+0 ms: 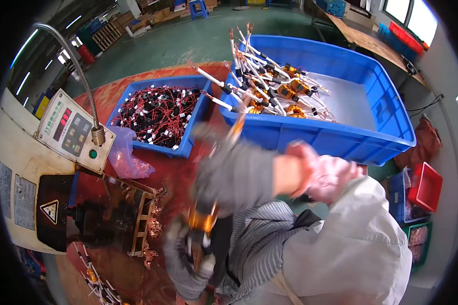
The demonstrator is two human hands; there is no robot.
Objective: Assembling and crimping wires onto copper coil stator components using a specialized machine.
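Observation:
My left hand (180, 262), in a grey glove, is curled around a copper-wound coil (201, 222) with black parts, low in front of my body. My right hand (234, 175), also grey-gloved, is just above the coil and smeared by motion, so its fingers cannot be read. A blurred white lead (236, 129) with a copper-coloured end sticks up past the right hand; whether that hand grips it is unclear. Beyond, a large blue bin (320, 134) holds several similar coils with thick white leads and bare copper ends, some jutting over its left side.
A smaller blue tray (185, 145) holds black parts with red wires. Beside it lies a translucent purple bag (124, 152). At left stands a bench machine (20, 142) with a control box (71, 129) and copper scraps (152, 226). More coils (94, 277) lie lower left.

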